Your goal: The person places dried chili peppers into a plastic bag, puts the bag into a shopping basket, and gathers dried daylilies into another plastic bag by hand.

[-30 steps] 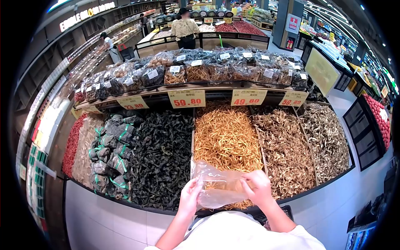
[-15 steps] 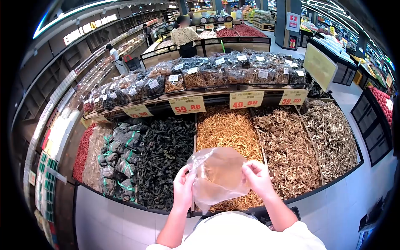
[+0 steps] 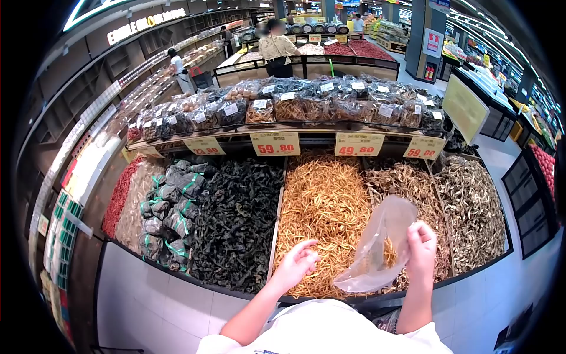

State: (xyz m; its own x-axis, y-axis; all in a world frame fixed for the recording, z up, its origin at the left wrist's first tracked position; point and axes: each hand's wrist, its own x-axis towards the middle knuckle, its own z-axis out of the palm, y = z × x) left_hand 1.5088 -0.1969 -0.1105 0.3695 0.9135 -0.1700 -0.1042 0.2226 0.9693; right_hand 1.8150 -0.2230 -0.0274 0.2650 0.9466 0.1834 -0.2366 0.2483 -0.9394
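In the head view, which follows the look of the person in the white shirt (image 3: 318, 330), I see two bare hands above a long bench with pale front panels (image 3: 177, 304). The right hand (image 3: 421, 241) is closed, thumb against fingers, on the rim of a thin, see-through plastic bag (image 3: 386, 227). The bag hangs slanting down to the left, above the border between the golden-yellow dried strips (image 3: 321, 194) and the brown curled dried shreds (image 3: 398, 177). Probably it is pinched only at the rim so that its mouth can stand wide. Some golden strips show at the bag (whether inside or only behind the film, I cannot tell).

The left hand (image 3: 299, 264) is half open, its fingers loosely bent and pointing towards the bag. I see nothing in its grasp, and it is over the near part of the golden strips; whether it touches them is not certain.

To the left lie black crinkled dried pieces (image 3: 236, 230), behind a thin upright divider (image 3: 277, 233), which seems to keep the kinds from mixing. Yellow price cards with red figures (image 3: 359, 145) are standing behind, perhaps one for each kind.
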